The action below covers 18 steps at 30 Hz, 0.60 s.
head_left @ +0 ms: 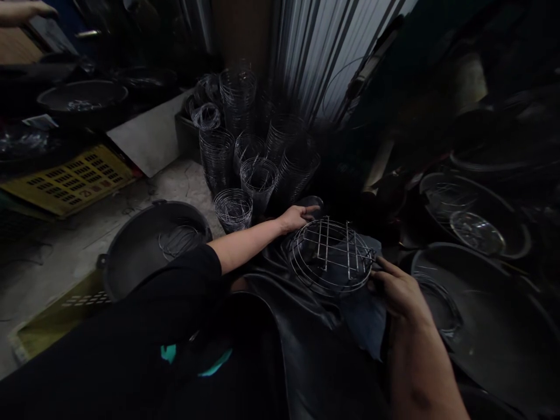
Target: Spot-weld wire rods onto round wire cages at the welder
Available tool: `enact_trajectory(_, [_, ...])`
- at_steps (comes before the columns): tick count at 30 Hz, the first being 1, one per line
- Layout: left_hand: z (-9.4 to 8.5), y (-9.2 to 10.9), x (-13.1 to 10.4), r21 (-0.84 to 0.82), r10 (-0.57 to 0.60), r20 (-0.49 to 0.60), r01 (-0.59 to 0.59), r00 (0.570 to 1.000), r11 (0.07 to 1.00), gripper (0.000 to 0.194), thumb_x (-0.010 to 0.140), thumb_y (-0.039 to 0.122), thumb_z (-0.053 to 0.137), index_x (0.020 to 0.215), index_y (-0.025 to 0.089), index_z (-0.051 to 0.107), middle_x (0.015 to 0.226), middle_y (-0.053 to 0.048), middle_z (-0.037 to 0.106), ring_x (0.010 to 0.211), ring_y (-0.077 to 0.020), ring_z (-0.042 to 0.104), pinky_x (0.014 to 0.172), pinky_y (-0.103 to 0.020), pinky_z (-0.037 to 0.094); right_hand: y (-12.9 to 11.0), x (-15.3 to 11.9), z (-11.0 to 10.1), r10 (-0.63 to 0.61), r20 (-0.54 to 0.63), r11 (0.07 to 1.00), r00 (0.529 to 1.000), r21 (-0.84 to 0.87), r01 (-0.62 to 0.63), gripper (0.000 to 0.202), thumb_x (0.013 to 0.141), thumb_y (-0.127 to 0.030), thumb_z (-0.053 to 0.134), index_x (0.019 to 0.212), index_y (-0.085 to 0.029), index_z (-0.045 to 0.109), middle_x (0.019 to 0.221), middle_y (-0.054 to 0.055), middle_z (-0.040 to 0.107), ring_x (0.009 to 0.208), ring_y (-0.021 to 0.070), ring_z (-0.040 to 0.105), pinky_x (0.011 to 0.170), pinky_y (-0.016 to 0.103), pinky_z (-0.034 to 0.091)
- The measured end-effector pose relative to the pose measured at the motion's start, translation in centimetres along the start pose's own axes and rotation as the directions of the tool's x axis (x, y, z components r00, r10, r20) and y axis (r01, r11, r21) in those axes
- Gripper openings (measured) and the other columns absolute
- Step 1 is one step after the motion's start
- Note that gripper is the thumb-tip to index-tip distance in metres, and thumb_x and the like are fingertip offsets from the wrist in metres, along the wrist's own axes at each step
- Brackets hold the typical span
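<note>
While both hands steady it, wire rack (329, 254) sits between them on dark sheet (306, 303) | left hand (295, 219) grips far rim, right hand (396, 289) pinches near edge, keeping it level | wire stacks (245, 151) beyond left hand | black tub (144, 251) left.

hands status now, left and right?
Left hand: fingers curled on the far rim of the wire rack.
Right hand: gripping the rack's near edge.

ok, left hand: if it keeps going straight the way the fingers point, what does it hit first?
The left hand points right, past the top edge of the round wire rack. First in line is probably the small dark bowl at its fingertips, seemingly touching already. Depth there is too dark to be sure.
</note>
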<state>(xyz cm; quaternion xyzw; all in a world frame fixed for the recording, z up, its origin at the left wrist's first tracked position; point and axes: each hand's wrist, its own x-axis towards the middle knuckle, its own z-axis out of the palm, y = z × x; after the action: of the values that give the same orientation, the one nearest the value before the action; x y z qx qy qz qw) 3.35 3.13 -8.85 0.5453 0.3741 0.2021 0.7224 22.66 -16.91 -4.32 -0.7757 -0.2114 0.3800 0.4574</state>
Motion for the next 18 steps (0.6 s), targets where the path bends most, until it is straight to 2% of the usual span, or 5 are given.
enact_trajectory(3, [-0.1, -0.2, 0.2, 0.045, 0.008, 0.049, -0.010, 0.999, 0.999, 0.087, 0.060, -0.008, 0.061, 0.141, 0.019, 0.047, 0.105, -0.008, 0.074, 0.057, -0.0064, 0.060, 0.054, -0.017, 0.048, -0.4, 0.3, -0.3, 0.030, 0.021, 0.998, 0.999, -0.062, -0.029, 0.084, 0.048, -0.024, 0.064, 0.130, -0.005, 0.060, 0.053, -0.004, 0.058, 0.042, 0.0099, 0.046, 0.040, 0.022, 0.037])
enact_trajectory(7, [-0.7, 0.1, 0.3, 0.120, 0.009, 0.145, -0.026, 0.989, 0.992, 0.086, 0.060, -0.006, 0.065, 0.141, 0.017, 0.047, 0.106, -0.009, 0.074, 0.075, -0.0127, 0.068, 0.072, -0.024, 0.055, -0.6, 0.4, -1.0, 0.039, 0.091, 0.983, 0.995, -0.182, -0.022, 0.073, 0.052, -0.021, 0.065, 0.123, -0.007, 0.066, 0.051, -0.003, 0.058, 0.040, 0.0097, 0.046, 0.039, 0.021, 0.036])
enact_trajectory(12, [-2.8, 1.5, -0.9, 0.217, -0.030, 0.310, -0.040, 0.950, 0.975, 0.093, 0.051, -0.007, 0.067, 0.139, 0.018, 0.048, 0.120, -0.006, 0.070, 0.111, -0.0207, 0.064, 0.098, -0.032, 0.047, 0.1, -0.7, -1.5, 0.030, 0.205, 0.971, 0.978, -0.237, 0.020, 0.085, 0.058, -0.027, 0.072, 0.138, -0.007, 0.052, 0.054, -0.003, 0.060, 0.043, 0.0120, 0.051, 0.041, 0.022, 0.042])
enact_trajectory(15, [-3.6, 2.1, -2.5, 0.360, -0.030, 0.450, -0.150, 0.893, 0.921, 0.118, 0.044, -0.001, 0.076, 0.150, 0.018, 0.027, 0.140, -0.010, 0.056, 0.134, -0.0258, 0.047, 0.111, -0.034, 0.035, 1.1, -1.0, -1.6, 0.030, 0.271, 0.968, 0.962, -0.250, 0.040, 0.096, 0.060, -0.031, 0.073, 0.148, -0.011, 0.040, 0.069, 0.001, 0.068, 0.051, 0.0150, 0.059, 0.045, 0.023, 0.049])
enact_trajectory(18, [-3.2, 2.0, -4.0, 0.630, -0.041, 0.462, -0.296, 0.886, 0.718, 0.141, 0.044, 0.022, 0.088, 0.154, 0.017, 0.002, 0.154, -0.016, 0.037, 0.143, -0.0318, 0.033, 0.117, -0.039, 0.025, 2.2, -0.5, -1.5, 0.018, 0.260, 0.965, 0.965, -0.257, 0.051, 0.094, 0.060, -0.032, 0.075, 0.147, -0.017, 0.042, 0.095, 0.006, 0.072, 0.067, 0.0186, 0.067, 0.050, 0.024, 0.054])
